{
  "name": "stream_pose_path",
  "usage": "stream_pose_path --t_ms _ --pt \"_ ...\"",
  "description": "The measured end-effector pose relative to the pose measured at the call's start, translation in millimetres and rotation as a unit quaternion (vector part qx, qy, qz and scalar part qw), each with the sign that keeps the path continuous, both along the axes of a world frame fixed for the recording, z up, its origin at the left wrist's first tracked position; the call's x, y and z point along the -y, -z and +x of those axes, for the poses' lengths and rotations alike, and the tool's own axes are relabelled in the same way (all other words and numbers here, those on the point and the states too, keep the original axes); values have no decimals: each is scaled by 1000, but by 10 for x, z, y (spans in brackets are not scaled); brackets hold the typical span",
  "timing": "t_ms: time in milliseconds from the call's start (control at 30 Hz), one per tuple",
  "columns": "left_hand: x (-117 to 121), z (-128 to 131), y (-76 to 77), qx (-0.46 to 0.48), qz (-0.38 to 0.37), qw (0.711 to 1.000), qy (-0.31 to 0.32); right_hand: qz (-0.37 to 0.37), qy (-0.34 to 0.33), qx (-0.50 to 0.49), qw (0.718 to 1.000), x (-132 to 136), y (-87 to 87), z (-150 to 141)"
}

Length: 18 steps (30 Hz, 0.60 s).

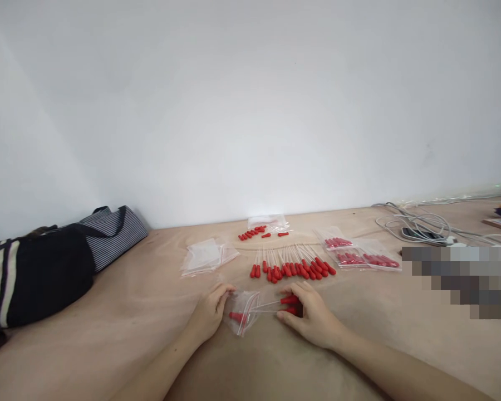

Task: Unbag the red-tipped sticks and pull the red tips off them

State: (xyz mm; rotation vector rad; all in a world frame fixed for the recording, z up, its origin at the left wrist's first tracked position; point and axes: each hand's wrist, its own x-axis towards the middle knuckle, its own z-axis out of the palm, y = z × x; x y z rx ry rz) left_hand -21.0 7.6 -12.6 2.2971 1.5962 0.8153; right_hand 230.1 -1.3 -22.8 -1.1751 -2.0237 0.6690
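Note:
My left hand (211, 314) pinches the side of a clear zip bag (239, 302), which has a red stripe along its seal. Inside or under the bag film shows a red bulb (236, 317). Coming from the right, my right hand (317, 320) is closed on red-bulbed droppers (289, 300). Their thin clear tubes point left and reach to the bag's mouth; whether the tips are inside is hard to make out. Just behind my hands, a row of loose droppers (292, 269) lies with red bulbs toward me.
Left of the row lies a stack of flat zip bags (204, 253). To the right are bags filled with red-bulbed droppers (382, 260). More red bulbs (253, 233) lie near the wall. Cables (401, 223) tangle at right; a black bag (52, 278) stands at left.

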Motion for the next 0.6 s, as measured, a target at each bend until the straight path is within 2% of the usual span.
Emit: stream_pose_path --t_ms 133,233,467,600 --pt "-12 -13 15 -1 1 1000 7 20 -49 53 997 -70 -27 -5" --pt "-14 -16 9 -3 0 1000 11 18 -71 115 991 -85 -124 61" --pt "-24 -26 6 -4 -8 1000 16 -49 -117 270 955 -81 -418 275" --pt "-19 -39 2 3 -12 1000 20 -140 -138 248 949 -191 -519 471"
